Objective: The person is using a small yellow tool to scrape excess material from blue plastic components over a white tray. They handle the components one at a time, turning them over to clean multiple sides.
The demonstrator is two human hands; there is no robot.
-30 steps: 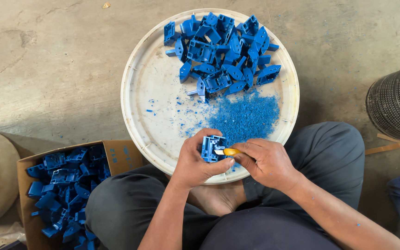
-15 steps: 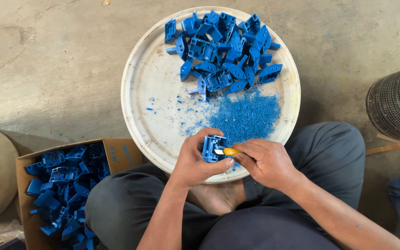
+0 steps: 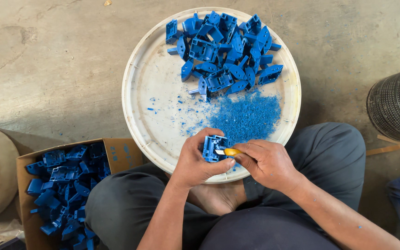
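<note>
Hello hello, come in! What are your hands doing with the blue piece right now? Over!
Left hand grips blue plastic part. Right hand holds yellow-handled blade against it. Both over white round tray; nothing in the way.

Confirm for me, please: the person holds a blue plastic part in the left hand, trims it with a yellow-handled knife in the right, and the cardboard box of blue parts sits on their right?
Not quite: the head view shows the cardboard box on the person's left. The left hand does hold the blue part, and the right hand the yellow-handled knife.

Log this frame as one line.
left hand: grips blue plastic part | right hand: holds yellow-handled blade against part | over white round tray
</note>
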